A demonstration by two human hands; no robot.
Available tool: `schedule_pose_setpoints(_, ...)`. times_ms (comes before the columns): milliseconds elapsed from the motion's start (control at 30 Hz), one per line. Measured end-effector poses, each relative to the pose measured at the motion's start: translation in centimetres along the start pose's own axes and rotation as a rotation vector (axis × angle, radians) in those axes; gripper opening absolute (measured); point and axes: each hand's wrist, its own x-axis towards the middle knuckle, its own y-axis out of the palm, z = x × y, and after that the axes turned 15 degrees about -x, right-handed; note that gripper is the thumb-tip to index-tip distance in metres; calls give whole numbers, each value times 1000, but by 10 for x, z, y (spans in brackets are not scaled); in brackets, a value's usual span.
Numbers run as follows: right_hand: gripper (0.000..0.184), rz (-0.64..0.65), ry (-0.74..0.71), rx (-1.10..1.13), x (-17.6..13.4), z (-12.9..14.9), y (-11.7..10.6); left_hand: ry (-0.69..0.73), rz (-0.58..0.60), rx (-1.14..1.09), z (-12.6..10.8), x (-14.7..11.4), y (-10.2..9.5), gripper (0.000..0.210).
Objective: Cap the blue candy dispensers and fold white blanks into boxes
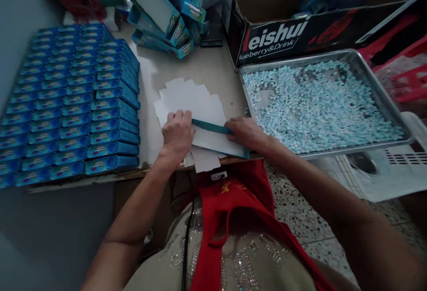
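Between my two hands lies a partly folded cardboard box (213, 139), white inside with a blue-green raised edge. My left hand (179, 131) has its fingers curled over the left end of that box. At the right end, my right hand (245, 131) pinches the blue-green edge between thumb and fingers. Beneath the box is a fanned stack of white cardboard sheets (191, 97), with some tabs sticking out over the table's front edge. My fingers and the box hide part of the stack.
Rows of small blue packs (66, 99) fill the table's left. Blue display boxes (167, 10) lie heaped at the back. A metal tray (362, 64) of pale blue and white candies is on the right, before a black carton (267, 42). A red apron (230, 202) hangs below.
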Motion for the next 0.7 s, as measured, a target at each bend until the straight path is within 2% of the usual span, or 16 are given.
schedule_pose_setpoints(33, 22, 5, -30, -26, 3, -1, 0, 183, 19, 12, 0, 7, 0, 30)
schedule_pose_setpoints(100, 24, 7, -60, -74, 8, -2, 1, 505, 173, 24, 2, 22, 3, 14)
schedule_pose_setpoints(167, 25, 11, -56, -104, 10, 0, 4, 673, 317, 34, 5, 34, 13, 13)
schedule_pose_setpoints(200, 26, 7, -51, -110, 10, 1, 7, 701, 334, 42, 7, 37, 19, 17)
schedule_pose_setpoints(333, 32, -52, -111, -133, 9, 4, 18, 757, 232, 64, 8, 36, 35, 20)
schedule_pose_setpoints(433, 31, -72, -150, -141, 5, 2, 20, 821, 235, 108, 6, 29, 33, 20)
schedule_pose_setpoints(600, 25, -7, -93, -151, 4, -4, 22, 795, 219, 171, 6, 20, 28, 15)
schedule_pose_setpoints(700, 26, -10, -134, -178, 9, -2, 26, 799, 251, 181, 5, 20, 30, 13)
